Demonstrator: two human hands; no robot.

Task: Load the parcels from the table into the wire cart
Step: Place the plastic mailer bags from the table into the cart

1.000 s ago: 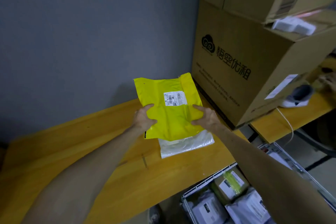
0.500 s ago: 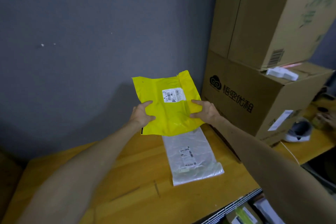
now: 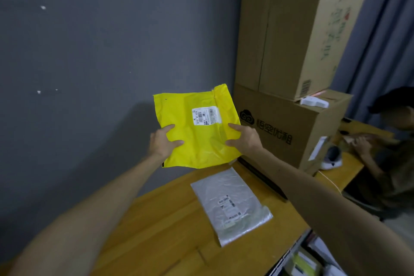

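A yellow mailer parcel (image 3: 197,139) with a white label is held up above the wooden table (image 3: 170,226), label facing me. My left hand (image 3: 162,142) grips its left edge and my right hand (image 3: 244,139) grips its right edge, thumbs on the front. Below it a clear silvery plastic parcel (image 3: 228,204) lies flat on the table. The wire cart (image 3: 289,255) shows only as a rim at the bottom right, with several parcels inside.
Two stacked cardboard boxes (image 3: 282,74) stand on the table at the right, against the grey wall. Another person (image 3: 389,141) sits at the far right, hands on the table near a white scanner (image 3: 331,157).
Both hands have lifted the yellow parcel higher off the table, uncovering the clear parcel beneath. My view has tilted up, so the cart has slid mostly out of frame.
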